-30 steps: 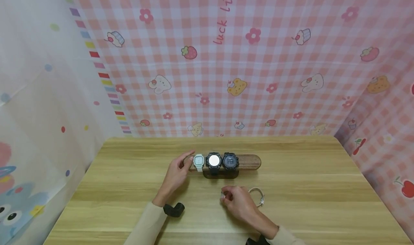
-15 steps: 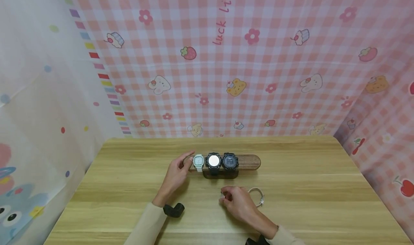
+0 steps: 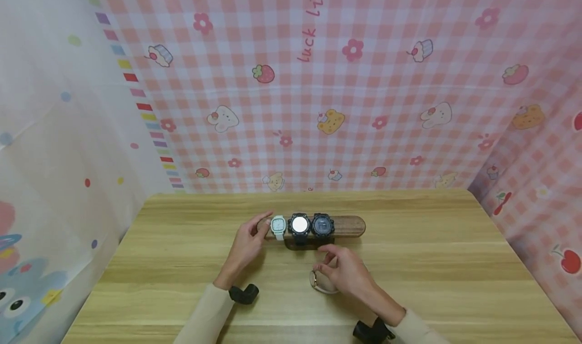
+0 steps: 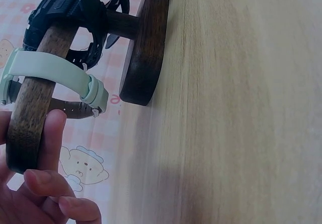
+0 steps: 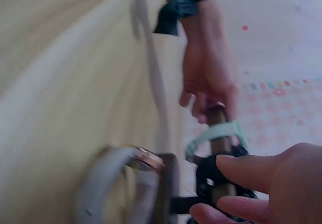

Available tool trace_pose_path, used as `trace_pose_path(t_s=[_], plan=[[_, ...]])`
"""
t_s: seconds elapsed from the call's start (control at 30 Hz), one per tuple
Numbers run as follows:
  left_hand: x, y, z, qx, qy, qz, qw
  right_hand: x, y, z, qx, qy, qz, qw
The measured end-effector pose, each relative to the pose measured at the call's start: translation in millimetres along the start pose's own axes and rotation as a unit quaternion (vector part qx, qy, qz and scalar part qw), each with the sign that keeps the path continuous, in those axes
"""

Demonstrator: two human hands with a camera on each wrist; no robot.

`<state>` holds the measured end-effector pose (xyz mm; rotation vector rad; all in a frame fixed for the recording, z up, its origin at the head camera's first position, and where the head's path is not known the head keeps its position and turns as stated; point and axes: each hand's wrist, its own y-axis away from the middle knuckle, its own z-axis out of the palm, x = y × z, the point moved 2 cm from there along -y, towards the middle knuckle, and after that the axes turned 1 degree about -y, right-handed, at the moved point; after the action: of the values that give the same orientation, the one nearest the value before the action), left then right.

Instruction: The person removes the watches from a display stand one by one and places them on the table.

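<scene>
My left hand (image 3: 247, 240) grips the left end of a dark wooden watch stand (image 3: 350, 226), thumb and fingers on either side of its bar. A mint-green watch (image 3: 278, 225) and two black watches, one with a bright glare on its dial (image 3: 299, 225) and one dark-faced (image 3: 322, 225), sit on the bar. In front of the stand my right hand (image 3: 347, 271) hovers with fingers loosely bent and nothing between them. Beside its thumb, a watch with a rose-gold case (image 5: 149, 157) and a pale strap (image 5: 98, 183) stands on edge on the table. The hand hides part of it in the head view.
The wood-grain table (image 3: 432, 263) reaches back to a pink checked cloth (image 3: 291, 96). The stand's base (image 4: 146, 48) rests on the tabletop behind the pale-strapped watch. Bare bar shows at the stand's right end.
My right hand has let go of the pale-strapped watch and moved slightly up and to the right. Its fingers have spread. The left hand keeps its grip on the stand.
</scene>
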<state>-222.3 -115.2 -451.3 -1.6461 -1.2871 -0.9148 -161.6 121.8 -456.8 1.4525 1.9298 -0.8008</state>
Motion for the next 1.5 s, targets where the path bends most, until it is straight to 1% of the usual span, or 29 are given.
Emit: trace_pose_path(t_s=[0.07, 0.17, 0.27, 0.33, 0.5, 0.77, 1.1, 1.2, 1.37, 1.5], plan=[[0.9, 0.2, 0.0, 0.003, -0.002, 0.0, 1.0, -1, -2.1, -9, 0.007, 0.003, -0.006, 1.0], [1.6, 0.3, 0.0, 0.006, -0.005, 0.001, 1.0, -2, -6.8, -21, 0.011, 0.012, -0.031, 0.9994], [1.6, 0.0, -0.1, 0.008, -0.004, -0.001, 1.0, -2, -13.3, -31, 0.012, 0.008, -0.046, 0.9988], [1.5, 0.2, -0.1, 0.008, -0.003, -0.002, 1.0, -2, -18.0, -38, 0.017, 0.004, -0.049, 0.9986], [1.2, 0.2, 0.6, 0.005, -0.003, -0.003, 1.0, 2, -28.1, -47, 0.023, 0.002, -0.038, 0.999], [0.1, -0.2, 1.0, 0.002, 0.003, -0.004, 1.0, 12, -39.0, -47, 0.003, 0.025, -0.018, 0.9995], [0.4, -0.6, -0.5, -0.008, 0.007, -0.003, 0.9999, 10, -50.1, -42, -0.015, 0.045, 0.014, 0.9988], [0.3, -0.6, -0.1, -0.005, 0.009, -0.005, 0.9999, 10, -51.6, -41, -0.02, 0.05, 0.025, 0.9982], [-0.3, -0.7, 0.6, 0.003, 0.008, -0.008, 0.9999, 9, -52.1, -39, -0.017, 0.055, 0.037, 0.9977], [-0.4, -0.9, 0.2, -0.001, 0.01, -0.006, 0.9999, 9, -52.2, -39, -0.009, 0.055, 0.039, 0.9977]])
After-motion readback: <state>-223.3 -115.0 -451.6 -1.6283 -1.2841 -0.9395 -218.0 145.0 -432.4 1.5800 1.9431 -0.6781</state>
